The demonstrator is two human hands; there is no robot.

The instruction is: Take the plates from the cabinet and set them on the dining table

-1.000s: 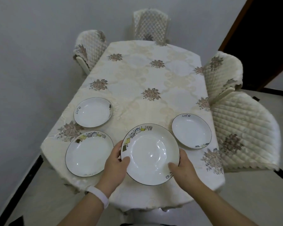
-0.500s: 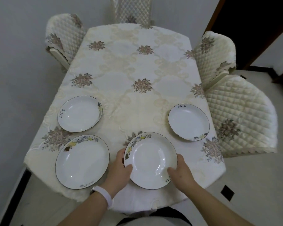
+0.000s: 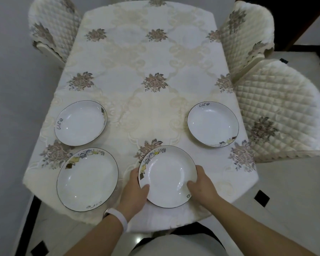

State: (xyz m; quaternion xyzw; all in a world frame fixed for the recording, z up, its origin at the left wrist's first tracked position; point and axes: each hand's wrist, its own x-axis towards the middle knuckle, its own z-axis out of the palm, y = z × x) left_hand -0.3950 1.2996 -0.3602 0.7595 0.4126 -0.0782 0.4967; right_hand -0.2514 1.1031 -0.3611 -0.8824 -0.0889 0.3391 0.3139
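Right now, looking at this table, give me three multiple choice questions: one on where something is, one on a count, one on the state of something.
1. Where does the plate in the hands sit?
A. near edge of the table, middle
B. far end of the table
C. on a chair

2. How many plates are on the table in all?
A. two
B. four
C. six

3. How is the held plate being gripped?
A. one hand only
B. both hands, one on each side
C. no hand touches it

Answers:
1 A: the held plate lies at the near edge of the table, between the near-left plate and the right plate.
2 B: those three plus the far-left plate.
3 B: the left hand and right hand each clasp its rim.
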